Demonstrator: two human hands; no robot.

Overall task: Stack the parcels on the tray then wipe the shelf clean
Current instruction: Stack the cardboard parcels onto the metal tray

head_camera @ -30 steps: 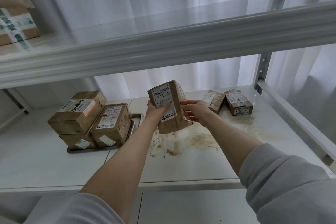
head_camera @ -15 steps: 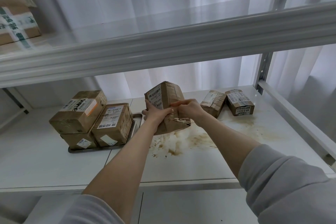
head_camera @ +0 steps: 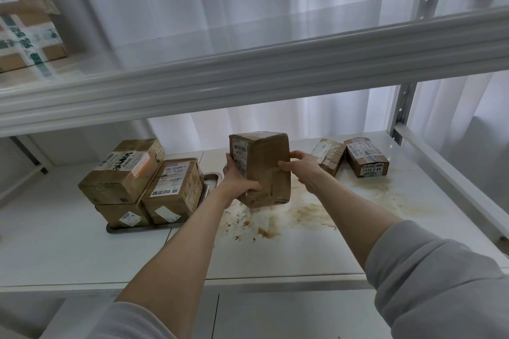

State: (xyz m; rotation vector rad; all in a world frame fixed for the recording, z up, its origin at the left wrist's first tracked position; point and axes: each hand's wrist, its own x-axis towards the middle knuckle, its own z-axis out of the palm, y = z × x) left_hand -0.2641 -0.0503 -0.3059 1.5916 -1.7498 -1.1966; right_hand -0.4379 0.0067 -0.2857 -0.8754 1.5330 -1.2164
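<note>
I hold a brown cardboard parcel [head_camera: 264, 168] upright above the stained shelf [head_camera: 303, 245]. My left hand [head_camera: 238, 179] grips its left side and lower edge. My right hand [head_camera: 303, 169] holds its right side, fingers curled on the face. A metal tray [head_camera: 212, 177] at the left carries three parcels: one large parcel [head_camera: 124, 170] on top of a small parcel [head_camera: 121, 213], and a labelled parcel [head_camera: 175, 190] beside them. Two small parcels, one [head_camera: 329, 155] and another [head_camera: 366, 157], lie on the shelf at the back right.
Brown smears [head_camera: 275, 217] cover the shelf's middle and right. An upper shelf beam [head_camera: 248, 74] runs across overhead, with taped boxes [head_camera: 24, 27] on it at the left. A white upright [head_camera: 402, 107] and side rail [head_camera: 451, 173] bound the right.
The parcel in my hands has been turned upright, its plain brown face now toward me and its label on the left. My right hand shifted to its right side.
</note>
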